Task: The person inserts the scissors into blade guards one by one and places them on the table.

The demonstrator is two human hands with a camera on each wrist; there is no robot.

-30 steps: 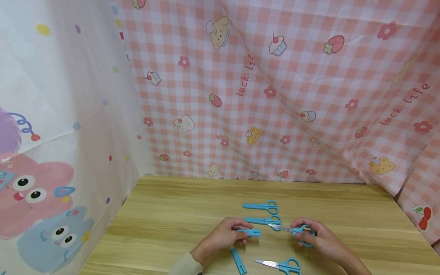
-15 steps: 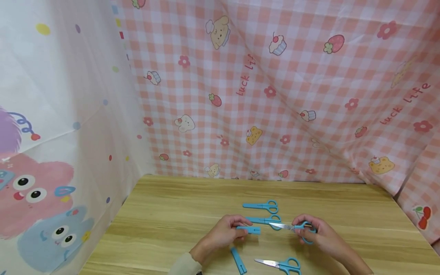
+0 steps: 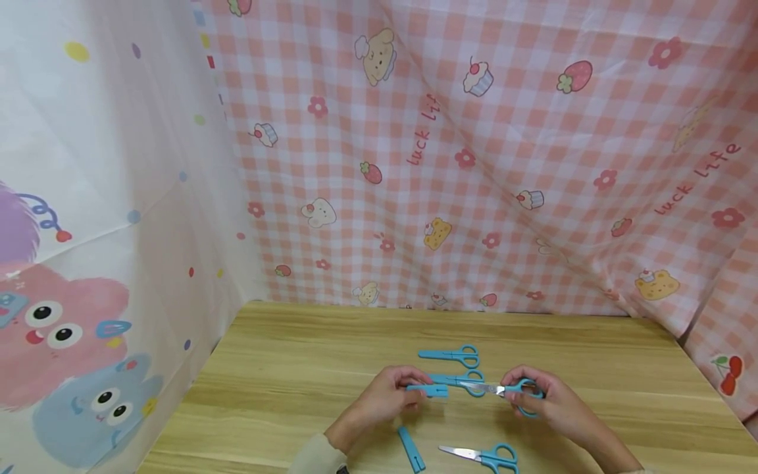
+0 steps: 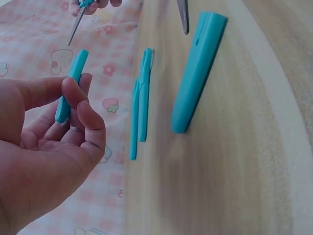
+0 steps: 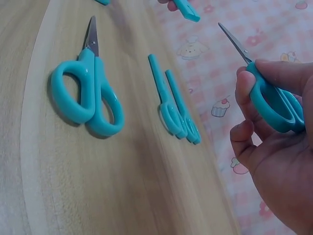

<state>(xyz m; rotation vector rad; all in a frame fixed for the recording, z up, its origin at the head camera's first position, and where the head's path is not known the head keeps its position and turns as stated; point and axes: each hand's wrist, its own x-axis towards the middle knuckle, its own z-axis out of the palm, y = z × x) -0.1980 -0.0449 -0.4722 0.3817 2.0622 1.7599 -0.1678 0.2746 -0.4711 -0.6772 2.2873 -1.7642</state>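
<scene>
My left hand (image 3: 383, 399) pinches a blue scissors cover (image 4: 73, 83) between thumb and fingers, above the table. Facing it, my right hand (image 3: 546, 399) holds a pair of scissors (image 5: 270, 100) by its blue handles, the bare metal blades pointing left toward the cover's slotted end. Blade tip and cover are apart in both wrist views. On the table below lie a second loose cover (image 4: 198, 73) and a second bare pair of scissors (image 5: 88, 93). Behind the hands, two covered pairs lie side by side, a farther one (image 3: 448, 356) and a nearer one (image 3: 456, 380) partly hidden.
The things lie on a wood-grain table (image 3: 284, 368). A pink checked cloth (image 3: 355, 164) hangs along its back edge, and a white printed cloth (image 3: 166, 197) hangs along its left side.
Both hands have risen slightly in the head view, and the scissors in the right hand have shifted a little left, closer to the cover. The things on the table have stayed put.
</scene>
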